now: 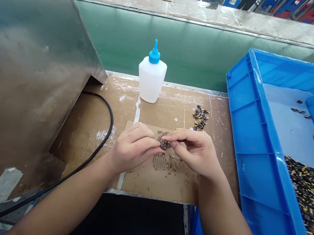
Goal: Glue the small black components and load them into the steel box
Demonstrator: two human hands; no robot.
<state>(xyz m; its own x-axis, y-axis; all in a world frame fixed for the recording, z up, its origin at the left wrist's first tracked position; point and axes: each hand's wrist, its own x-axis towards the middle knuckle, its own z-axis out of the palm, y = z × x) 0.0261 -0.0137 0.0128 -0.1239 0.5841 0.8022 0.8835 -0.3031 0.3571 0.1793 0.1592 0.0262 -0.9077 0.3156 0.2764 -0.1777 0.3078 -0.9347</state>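
Small black-and-yellow piece [165, 144] pinched between the fingertips of both hands, held just above a cardboard sheet [160, 186] on the bench [88, 130]. Left hand [132, 149] curled, closed on it; right hand [195, 151] nearly shut, thumb and forefinger gripping. Loose heap of like pieces [200, 118] just ahead of right hand; white squeeze bottle with blue nozzle [150, 78] ahead of left hand; blue plastic crate [257, 166] right of right hand, more pieces inside.

Factory line; green conveyor belt [186, 48]; blue parts crate [240, 87]
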